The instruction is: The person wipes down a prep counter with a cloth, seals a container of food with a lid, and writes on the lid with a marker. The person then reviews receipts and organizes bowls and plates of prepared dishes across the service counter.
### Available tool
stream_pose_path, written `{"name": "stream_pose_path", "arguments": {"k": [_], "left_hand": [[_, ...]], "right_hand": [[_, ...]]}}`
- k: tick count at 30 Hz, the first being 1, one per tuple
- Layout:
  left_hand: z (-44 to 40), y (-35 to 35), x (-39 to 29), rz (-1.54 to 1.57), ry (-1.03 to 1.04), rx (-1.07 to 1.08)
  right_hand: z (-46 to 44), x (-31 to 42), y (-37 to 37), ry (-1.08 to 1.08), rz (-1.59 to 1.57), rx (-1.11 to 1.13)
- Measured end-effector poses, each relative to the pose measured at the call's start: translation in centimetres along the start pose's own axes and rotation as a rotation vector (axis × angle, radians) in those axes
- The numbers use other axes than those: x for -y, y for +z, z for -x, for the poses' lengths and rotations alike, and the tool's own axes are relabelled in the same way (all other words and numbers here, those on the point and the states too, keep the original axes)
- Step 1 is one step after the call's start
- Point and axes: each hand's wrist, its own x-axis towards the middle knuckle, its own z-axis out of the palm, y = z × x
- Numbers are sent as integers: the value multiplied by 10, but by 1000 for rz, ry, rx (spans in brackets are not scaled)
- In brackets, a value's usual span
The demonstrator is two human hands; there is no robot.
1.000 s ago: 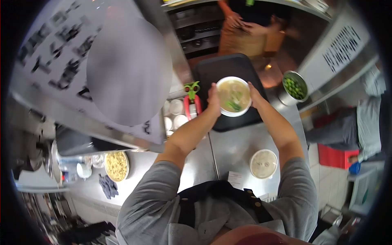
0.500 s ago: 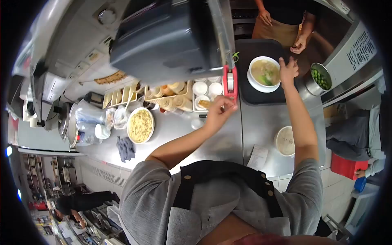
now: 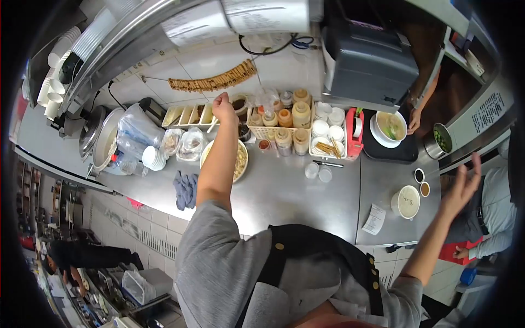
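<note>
My left hand (image 3: 223,107) is closed above the row of condiment trays (image 3: 188,115). Close beneath it a white utensil handle (image 3: 213,126) leans out; whether my fingers hold it or anything else is hidden. Under my left forearm stands a large bowl of pale yellow chopped food (image 3: 240,161), partly covered by the arm. My right hand (image 3: 462,186) hangs in the air past the counter's right side, fingers spread and holding nothing. To its left are a lidded tub (image 3: 406,202) and two small sauce cups, one dark (image 3: 419,175) and one brown (image 3: 425,189).
A soup bowl (image 3: 389,129) sits on a black tray (image 3: 377,152), a co-worker's hand (image 3: 415,121) beside it. Sauce bottles (image 3: 301,115), a red tape dispenser (image 3: 355,136), a grey machine (image 3: 372,68), a metal pot of green pieces (image 3: 439,141) and a grey cloth (image 3: 186,189) stand around.
My view has shifted left. My left hand has gone from beside the tape dispenser to the condiment trays. Leaving the soup bowl, my right hand has moved back and right; two sauce cups now show.
</note>
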Motion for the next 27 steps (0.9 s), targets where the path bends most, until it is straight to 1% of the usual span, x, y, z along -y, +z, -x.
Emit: {"name": "stream_pose_path", "arguments": {"k": [1,2,4,5,6,7,8,10,11,12,14,15,17,18,19,20,21,22,23,24,25,26,27], "left_hand": [[-20,3,-2,73,-196,-6],[-45,4,11,196,-328,-22],[-75,14,30,371,-565,-91],[-83,16,37,371,-567,-86],[-87,24,38,392,-684,-120],[-91,32,38,413,-803,-153],[-92,35,40,413,-814,-144],[-86,43,42,449,-764,-47],[-82,46,42,531,-672,-39],[-85,47,47,530,-682,-35],[-98,44,58,622,-650,-171],[-105,38,68,629,-551,-102],[-112,29,62,689,-516,-91],[-110,22,61,711,-412,-43],[-127,17,69,655,-427,-62],[-135,12,71,631,-443,-105],[-132,3,66,484,-392,-39],[-122,-6,58,344,-336,35],[-105,-16,57,338,-384,85],[-92,-27,52,321,-162,6],[-78,-31,37,308,73,-81],[-3,-17,-11,231,132,-49],[43,-18,-25,66,305,113]], "right_hand": [[-8,38,0,-159,39,-14],[-13,71,-2,-313,82,-23],[-13,113,-13,-428,50,-61],[-7,126,-16,-479,12,-144],[-2,137,-18,-532,-23,-232],[5,161,-12,-606,-36,-249],[13,166,-17,-611,-22,-250],[23,173,-29,-682,165,-123],[26,175,-29,-684,180,-120],[27,178,-24,-718,205,-120],[28,174,-24,-749,232,-121],[27,165,-33,-636,167,-93],[33,162,-24,-499,112,-77],[35,160,-19,-430,85,-73],[38,163,-8,-432,162,-32],[48,158,4,-404,121,-6],[60,156,9,-320,143,78],[69,155,20,-254,96,185],[79,149,33,-271,95,293],[88,143,47,-295,99,417],[102,128,64,-297,-9,494],[113,118,79,-263,-95,561],[123,109,92,-229,-134,624]]}}
